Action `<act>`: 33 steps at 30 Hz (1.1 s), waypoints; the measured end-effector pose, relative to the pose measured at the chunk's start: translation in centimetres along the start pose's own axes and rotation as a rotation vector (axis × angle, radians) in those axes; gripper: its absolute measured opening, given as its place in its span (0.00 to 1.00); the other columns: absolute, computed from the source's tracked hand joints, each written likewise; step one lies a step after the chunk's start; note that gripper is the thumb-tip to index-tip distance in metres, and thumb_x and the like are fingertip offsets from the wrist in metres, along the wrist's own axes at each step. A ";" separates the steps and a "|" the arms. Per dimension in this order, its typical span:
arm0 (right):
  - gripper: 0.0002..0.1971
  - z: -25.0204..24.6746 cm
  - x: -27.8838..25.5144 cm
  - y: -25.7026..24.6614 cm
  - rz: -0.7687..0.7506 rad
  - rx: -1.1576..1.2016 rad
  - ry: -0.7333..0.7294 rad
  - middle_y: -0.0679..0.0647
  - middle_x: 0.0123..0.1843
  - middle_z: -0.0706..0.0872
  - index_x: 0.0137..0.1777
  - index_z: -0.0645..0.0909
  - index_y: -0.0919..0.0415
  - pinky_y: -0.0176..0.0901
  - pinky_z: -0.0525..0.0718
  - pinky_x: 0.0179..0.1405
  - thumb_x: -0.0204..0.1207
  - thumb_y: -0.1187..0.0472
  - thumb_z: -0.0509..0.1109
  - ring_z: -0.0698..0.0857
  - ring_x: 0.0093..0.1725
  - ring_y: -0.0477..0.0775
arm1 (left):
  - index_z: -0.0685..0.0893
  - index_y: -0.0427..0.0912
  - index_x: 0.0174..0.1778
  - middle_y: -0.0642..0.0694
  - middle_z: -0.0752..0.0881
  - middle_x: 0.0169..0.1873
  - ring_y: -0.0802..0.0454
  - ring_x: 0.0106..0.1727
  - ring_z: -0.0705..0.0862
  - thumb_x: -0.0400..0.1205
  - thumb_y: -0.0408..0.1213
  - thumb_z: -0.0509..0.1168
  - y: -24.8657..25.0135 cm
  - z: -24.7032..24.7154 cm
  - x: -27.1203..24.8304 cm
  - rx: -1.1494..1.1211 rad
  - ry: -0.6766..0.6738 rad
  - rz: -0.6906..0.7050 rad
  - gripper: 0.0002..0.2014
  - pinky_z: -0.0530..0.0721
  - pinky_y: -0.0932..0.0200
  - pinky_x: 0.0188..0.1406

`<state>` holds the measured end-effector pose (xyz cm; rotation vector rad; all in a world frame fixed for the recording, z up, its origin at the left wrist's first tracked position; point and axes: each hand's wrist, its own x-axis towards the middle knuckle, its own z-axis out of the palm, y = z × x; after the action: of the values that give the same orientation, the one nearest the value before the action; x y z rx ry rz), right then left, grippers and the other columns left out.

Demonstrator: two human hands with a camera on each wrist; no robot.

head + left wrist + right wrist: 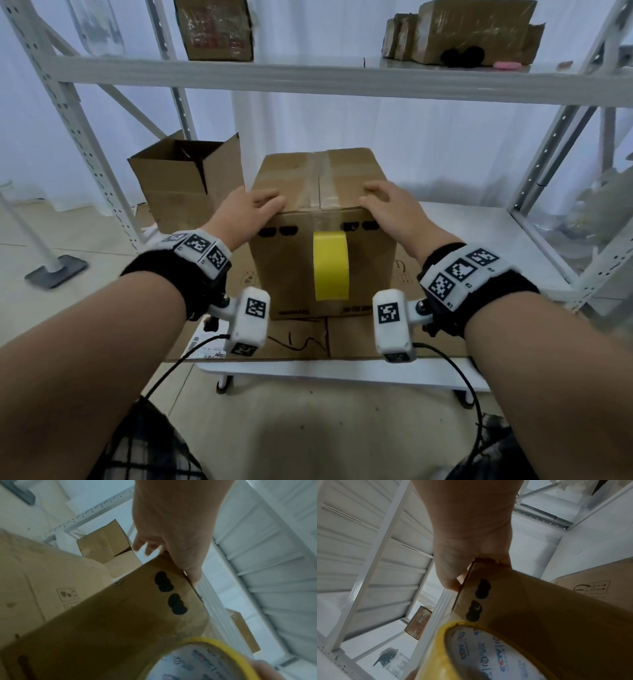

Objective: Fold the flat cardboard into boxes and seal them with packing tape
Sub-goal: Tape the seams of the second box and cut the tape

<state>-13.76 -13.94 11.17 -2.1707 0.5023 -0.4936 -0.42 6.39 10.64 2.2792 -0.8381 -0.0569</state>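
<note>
A closed cardboard box [346, 168] stands on flat cardboard, its top seam covered with clear tape. A yellow roll of packing tape [331, 265] hangs against the box's front face from a strip of tape that runs over the top edge. My left hand [263, 202] lies on the box's top near the front left corner, fingers fairly flat. My right hand [378, 195] lies on the top at the front right corner the same way. The left wrist view shows the left hand [171, 527], box [120, 615] and roll [197, 660]. The right wrist view shows the right hand [467, 527], box [539, 608] and roll [471, 649].
An open-topped cardboard box [185, 181] stands at the left behind a shelf post. Flat cardboard sheets [359, 335] cover the low white table [479, 233]. A white metal shelf [308, 78] crosses overhead, carrying wrapped boxes [472, 31]. A grey stand base [56, 270] sits on the floor at left.
</note>
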 end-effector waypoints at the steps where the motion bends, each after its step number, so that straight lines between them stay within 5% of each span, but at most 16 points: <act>1: 0.20 0.2 0.4 -0.1 0.032 0.011 0.028 0.51 0.71 0.77 0.72 0.75 0.51 0.51 0.75 0.71 0.80 0.51 0.64 0.76 0.68 0.52 | 0.75 0.49 0.75 0.48 0.77 0.73 0.49 0.73 0.74 0.84 0.53 0.60 0.0 0.3 0.2 -0.074 -0.008 -0.038 0.24 0.72 0.50 0.74; 8: 0.21 0.7 1.2 -0.3 0.083 -0.031 0.100 0.46 0.69 0.80 0.71 0.76 0.49 0.52 0.78 0.66 0.78 0.51 0.59 0.78 0.59 0.48 | 0.82 0.48 0.68 0.50 0.83 0.64 0.55 0.65 0.80 0.80 0.49 0.67 0.7 1.6 1.9 -0.346 0.179 -0.088 0.21 0.77 0.50 0.70; 12: 0.11 1.0 1.6 -0.7 0.061 -0.066 0.134 0.43 0.44 0.79 0.50 0.79 0.46 0.44 0.72 0.46 0.83 0.47 0.55 0.76 0.47 0.47 | 0.83 0.48 0.68 0.51 0.84 0.64 0.58 0.65 0.80 0.81 0.50 0.66 0.9 0.9 2.5 -0.270 0.164 -0.003 0.21 0.78 0.53 0.70; 16: 0.19 1.9 2.3 0.2 0.051 -0.306 0.050 0.46 0.60 0.83 0.65 0.78 0.48 0.48 0.76 0.57 0.82 0.41 0.55 0.79 0.61 0.52 | 0.83 0.50 0.69 0.50 0.84 0.65 0.55 0.67 0.79 0.83 0.52 0.63 -0.1 1.5 2.3 -0.073 0.091 0.008 0.20 0.77 0.56 0.67; 19: 0.18 2.6 3.0 0.2 0.036 -0.367 0.031 0.53 0.62 0.80 0.65 0.76 0.51 0.49 0.75 0.57 0.82 0.45 0.55 0.77 0.65 0.57 | 0.84 0.49 0.66 0.46 0.85 0.61 0.44 0.68 0.78 0.84 0.58 0.54 0.2 1.3 2.9 0.219 0.024 0.056 0.24 0.75 0.54 0.66; 23: 0.19 3.0 2.8 0.0 0.006 -0.487 0.003 0.60 0.70 0.75 0.70 0.72 0.59 0.58 0.72 0.67 0.86 0.54 0.49 0.67 0.75 0.66 | 0.78 0.47 0.73 0.42 0.70 0.78 0.41 0.77 0.69 0.89 0.53 0.45 2.5 1.5 3.2 0.352 -0.180 0.087 0.25 0.65 0.49 0.75; 26: 0.25 2.8 3.0 -0.2 -0.025 -0.535 -0.121 0.53 0.82 0.67 0.84 0.57 0.47 0.65 0.64 0.77 0.87 0.56 0.44 0.53 0.85 0.59 | 0.62 0.56 0.82 0.46 0.59 0.83 0.42 0.83 0.58 0.90 0.53 0.40 2.6 1.5 3.2 0.377 -0.230 0.124 0.24 0.54 0.48 0.80; 29: 0.29 2.8 3.6 -0.7 -0.114 -0.559 -0.219 0.49 0.84 0.63 0.84 0.50 0.35 0.69 0.59 0.78 0.82 0.53 0.43 0.54 0.86 0.56 | 0.58 0.62 0.82 0.47 0.56 0.84 0.41 0.84 0.53 0.89 0.54 0.41 1.8 1.3 3.0 0.407 -0.266 0.147 0.23 0.50 0.47 0.81; 31: 0.30 2.7 4.0 -1.2 -0.155 -0.588 -0.297 0.52 0.86 0.60 0.83 0.57 0.37 0.64 0.53 0.82 0.80 0.55 0.44 0.56 0.85 0.57 | 0.62 0.61 0.81 0.45 0.57 0.84 0.39 0.84 0.53 0.89 0.54 0.43 2.0 1.4 3.0 0.436 -0.270 0.172 0.23 0.51 0.47 0.81; 33: 0.28 2.3 4.1 -1.5 -0.169 -0.647 -0.357 0.56 0.85 0.60 0.83 0.63 0.44 0.46 0.52 0.82 0.85 0.65 0.48 0.60 0.84 0.59 | 0.65 0.61 0.80 0.44 0.59 0.83 0.40 0.84 0.54 0.88 0.57 0.47 2.3 1.3 3.0 0.441 -0.271 0.193 0.23 0.53 0.46 0.80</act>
<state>-8.87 -13.64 11.77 -2.8593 0.3021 -0.0090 0.35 2.59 11.61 2.6213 -1.3171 -0.1044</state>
